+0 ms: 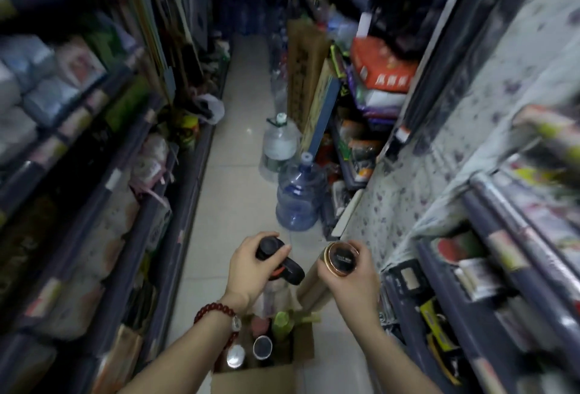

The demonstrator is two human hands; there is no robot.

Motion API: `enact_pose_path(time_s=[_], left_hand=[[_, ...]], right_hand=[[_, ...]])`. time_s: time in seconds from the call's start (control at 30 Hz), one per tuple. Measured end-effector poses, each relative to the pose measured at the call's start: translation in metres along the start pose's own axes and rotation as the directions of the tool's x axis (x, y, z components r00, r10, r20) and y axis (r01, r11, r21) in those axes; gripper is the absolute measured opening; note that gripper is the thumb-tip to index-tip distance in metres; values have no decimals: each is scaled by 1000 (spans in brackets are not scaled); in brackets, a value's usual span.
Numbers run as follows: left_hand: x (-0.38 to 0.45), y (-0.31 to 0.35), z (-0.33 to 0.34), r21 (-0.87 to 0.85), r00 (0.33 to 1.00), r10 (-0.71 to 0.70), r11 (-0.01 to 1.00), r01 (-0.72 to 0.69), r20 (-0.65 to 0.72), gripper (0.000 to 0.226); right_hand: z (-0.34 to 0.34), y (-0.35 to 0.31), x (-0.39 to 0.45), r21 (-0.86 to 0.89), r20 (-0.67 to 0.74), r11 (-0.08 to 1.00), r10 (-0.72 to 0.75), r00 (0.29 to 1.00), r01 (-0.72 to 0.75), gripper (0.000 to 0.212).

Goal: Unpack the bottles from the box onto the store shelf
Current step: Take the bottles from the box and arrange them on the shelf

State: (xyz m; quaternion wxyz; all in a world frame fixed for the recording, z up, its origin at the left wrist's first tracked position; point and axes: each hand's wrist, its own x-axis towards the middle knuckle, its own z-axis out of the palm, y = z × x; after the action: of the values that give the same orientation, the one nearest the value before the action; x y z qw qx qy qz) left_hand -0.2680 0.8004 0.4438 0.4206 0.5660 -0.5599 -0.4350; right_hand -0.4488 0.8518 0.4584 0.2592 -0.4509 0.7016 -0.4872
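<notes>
The open box [263, 375] stands on the floor [238, 193] below the arms, with several bottles [262, 346] upright in it. Above the box, the left hand [248, 268] has its fingers [284, 250] closed around a black-capped bottle [276, 255]. The right hand [354, 280] pinches the gold-rimmed cap of a tan bottle [340, 260], whose long axis points down toward the box. The shelf [445, 284] on the right is just beside the right hand, so I judge this hand places first. Further away, two big water jugs [298, 193] stand in the aisle.
</notes>
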Motion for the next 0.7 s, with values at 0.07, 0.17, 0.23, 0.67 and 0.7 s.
enact_pose_path(time_s=[0.07, 0.17, 0.23, 0.67, 0.7], left_hand=[[3, 44, 2, -20, 999, 41, 999, -40, 28, 37], [9, 109, 9, -38, 990, 129, 991, -127, 50, 29], [17, 150, 11, -65, 982, 178, 982, -175, 60, 30], [34, 353, 59, -273, 825, 452, 886, -374, 338, 18], [31, 367, 65, -291, 804, 474, 876, -386, 359, 18]], right_hand=[[-24, -38, 13, 13, -14, 1000, -22, 1000, 22, 59], [-60, -90, 31, 19, -74, 996, -90, 993, 91, 55], [-83, -122, 42, 33, -136, 991, -123, 983, 128, 51], [-212, -262, 59, -7, -513, 971, -207, 833, 238, 43], [-221, -270, 56, -9, -537, 971, -207, 818, 240, 44]])
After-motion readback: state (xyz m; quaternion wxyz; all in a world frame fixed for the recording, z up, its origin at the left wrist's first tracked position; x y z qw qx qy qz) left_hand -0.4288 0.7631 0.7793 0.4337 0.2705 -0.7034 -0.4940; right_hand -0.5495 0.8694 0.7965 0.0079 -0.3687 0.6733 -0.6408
